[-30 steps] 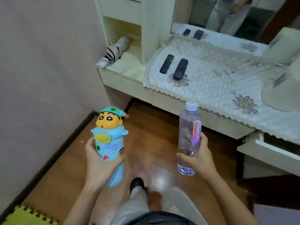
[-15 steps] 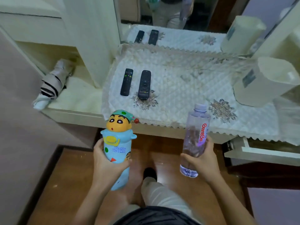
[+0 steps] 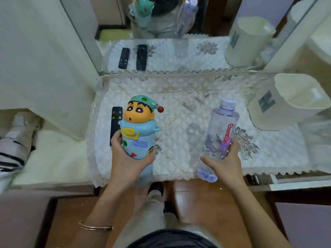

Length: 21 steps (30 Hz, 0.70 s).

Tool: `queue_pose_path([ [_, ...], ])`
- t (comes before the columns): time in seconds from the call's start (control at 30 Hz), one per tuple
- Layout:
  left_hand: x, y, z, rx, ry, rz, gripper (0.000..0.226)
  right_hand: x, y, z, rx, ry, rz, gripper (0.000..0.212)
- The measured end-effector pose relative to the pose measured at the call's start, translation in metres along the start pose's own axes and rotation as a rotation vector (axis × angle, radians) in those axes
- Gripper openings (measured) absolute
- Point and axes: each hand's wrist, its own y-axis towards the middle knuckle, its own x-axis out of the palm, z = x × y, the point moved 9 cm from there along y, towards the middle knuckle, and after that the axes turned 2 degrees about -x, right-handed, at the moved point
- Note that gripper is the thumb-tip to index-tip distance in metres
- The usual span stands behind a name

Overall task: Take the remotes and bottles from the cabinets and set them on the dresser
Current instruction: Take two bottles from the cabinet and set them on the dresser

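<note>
Blue cartoon bottle [image 3: 138,138] gripped in my left hand [image 3: 125,161], clear bottle [image 3: 222,126] in my right hand [image 3: 225,163]; next, I'd stand both on the counter [image 3: 179,113], twelve o'clock.

"CRAYON SHINCHAN" flask [image 3: 138,138], "GanTen" bottle [image 3: 219,129]

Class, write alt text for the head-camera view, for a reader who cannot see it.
A person holds two bottles at a dresser topped with white quilting: a blue cartoon-character bottle in the left hand, a clear water bottle in the right hand. A black remote lies on the dresser by the left hand.
</note>
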Motion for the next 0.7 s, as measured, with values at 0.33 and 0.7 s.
queue_pose_path([
  [0.33, 0.048, 0.095, 0.011, 0.034, -0.043, -0.135, 0.093, 0.028, 0.067, -0.041, -0.072, 0.022, 0.084, 0.081],
  [0.7, 0.094, 0.135, 0.012, -0.009, -0.092, -0.041, 0.074, 0.067, 0.137, -0.055, -0.163, 0.046, -0.001, 0.069],
])
